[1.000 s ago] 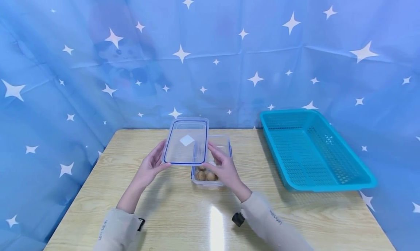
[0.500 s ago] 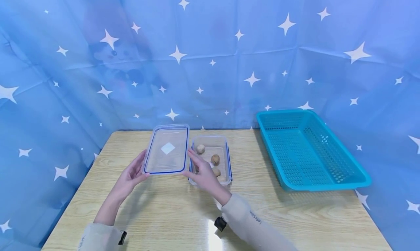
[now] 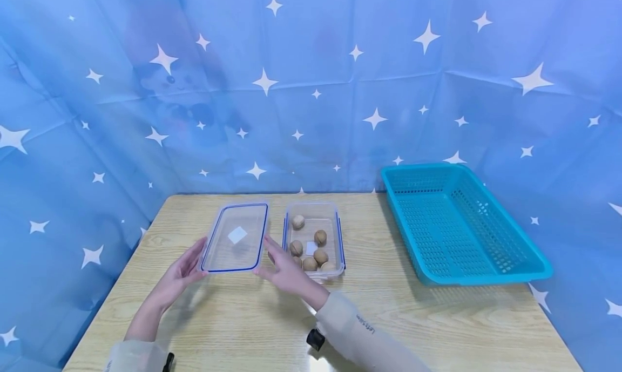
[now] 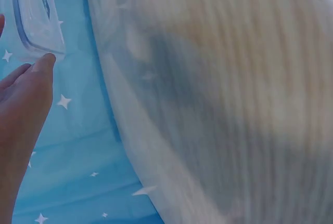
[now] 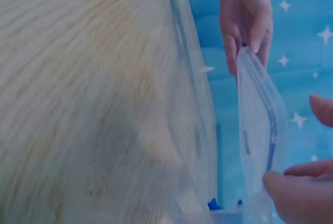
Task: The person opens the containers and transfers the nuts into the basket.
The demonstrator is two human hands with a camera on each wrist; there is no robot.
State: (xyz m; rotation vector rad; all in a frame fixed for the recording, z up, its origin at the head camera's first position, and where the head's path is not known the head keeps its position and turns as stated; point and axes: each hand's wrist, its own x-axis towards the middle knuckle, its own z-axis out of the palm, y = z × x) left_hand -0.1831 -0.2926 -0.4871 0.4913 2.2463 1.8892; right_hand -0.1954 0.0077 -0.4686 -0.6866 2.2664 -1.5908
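Both hands hold a clear container lid with a blue seal (image 3: 235, 237), which has a white square label. My left hand (image 3: 176, 277) pinches its left edge, thumb at the near corner. On the right edge, my right hand (image 3: 286, 269) has its thumb and fingers. The right wrist view shows the lid (image 5: 257, 115) tilted between the hands; whether it touches the table cannot be told. Right beside it, a clear food container with blue trim (image 3: 338, 242) stands uncovered on the table. Several walnuts (image 3: 320, 237) lie inside, mostly at the near end, partly behind my right hand.
A turquoise perforated plastic basket (image 3: 423, 272) stands at the right of the wooden table (image 3: 379, 318). Behind and beside the table hangs a blue curtain with white stars (image 3: 330, 91).
Both hands have carried the lid left and down, from in front of the container to beside it. The walnuts that the lid and right hand covered now show.
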